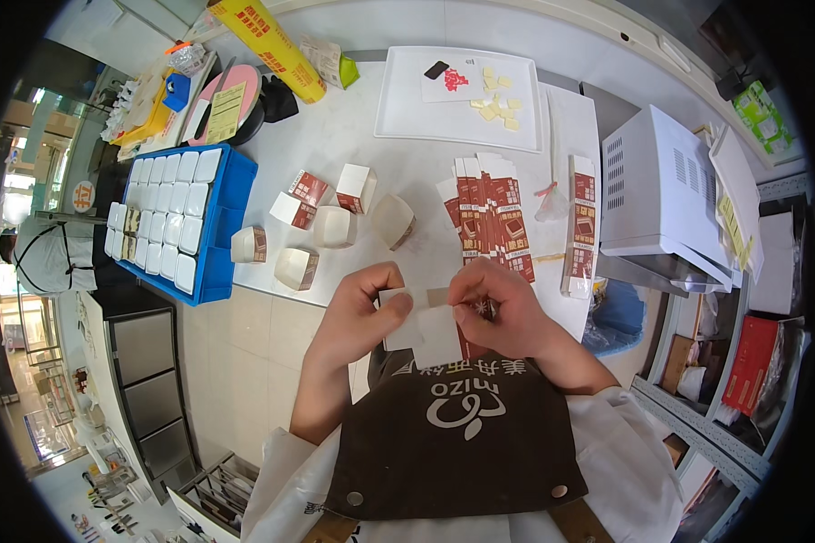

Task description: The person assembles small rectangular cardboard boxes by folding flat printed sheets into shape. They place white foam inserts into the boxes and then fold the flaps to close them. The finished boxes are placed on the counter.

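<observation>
Just above my apron, a partly folded paper carton (pixel 437 337) is held between my two hands, its white inner side showing and some dark red print visible at its right. My left hand (pixel 364 312) pinches its left flap between thumb and fingers. At the other side, my right hand (pixel 505 312) grips its upper right edge with closed fingers. Beyond my hands lies a fanned stack of flat red-and-white carton blanks (pixel 491 213). To its left stand several formed cartons, including an open one (pixel 335 226) and another (pixel 394 222) tilted beside it.
A blue crate (pixel 231 213) filled with white lidded tubs sits at the left. A white tray (pixel 389 127) with paper pieces lies at the back. One separate stack of blanks (pixel 580 226) lies near a white boxy appliance (pixel 656 185). A yellow roll box (pixel 267 45) stands back left.
</observation>
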Demonstrator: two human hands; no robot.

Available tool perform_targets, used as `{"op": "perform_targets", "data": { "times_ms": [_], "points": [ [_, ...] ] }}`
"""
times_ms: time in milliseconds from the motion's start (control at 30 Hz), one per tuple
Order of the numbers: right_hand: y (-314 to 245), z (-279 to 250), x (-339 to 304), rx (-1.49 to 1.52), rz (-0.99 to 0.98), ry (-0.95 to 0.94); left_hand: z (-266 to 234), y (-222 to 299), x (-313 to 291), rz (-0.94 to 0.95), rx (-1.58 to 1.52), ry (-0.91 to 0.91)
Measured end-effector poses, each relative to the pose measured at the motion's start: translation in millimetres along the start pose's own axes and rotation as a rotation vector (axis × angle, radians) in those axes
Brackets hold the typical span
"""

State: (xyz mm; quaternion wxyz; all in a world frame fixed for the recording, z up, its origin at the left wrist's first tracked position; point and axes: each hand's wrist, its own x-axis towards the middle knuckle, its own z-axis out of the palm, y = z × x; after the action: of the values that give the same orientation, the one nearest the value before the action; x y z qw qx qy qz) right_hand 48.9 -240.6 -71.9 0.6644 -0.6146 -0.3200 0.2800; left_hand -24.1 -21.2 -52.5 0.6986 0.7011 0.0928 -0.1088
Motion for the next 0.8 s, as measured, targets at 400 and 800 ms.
{"op": "perform_targets", "data": {
  "times_ms": [400,800],
  "points": [
    [10.7,0.0,1.8,0.156,0.087,0.103,-3.9,-6.0,1.5,-0.159,-0.018,-0.157],
    [24.7,-16.2,6.2,0.263,0.016,0.193,18.0,14.3,3.3,0.328,0.596,-0.049]
  ]
}}
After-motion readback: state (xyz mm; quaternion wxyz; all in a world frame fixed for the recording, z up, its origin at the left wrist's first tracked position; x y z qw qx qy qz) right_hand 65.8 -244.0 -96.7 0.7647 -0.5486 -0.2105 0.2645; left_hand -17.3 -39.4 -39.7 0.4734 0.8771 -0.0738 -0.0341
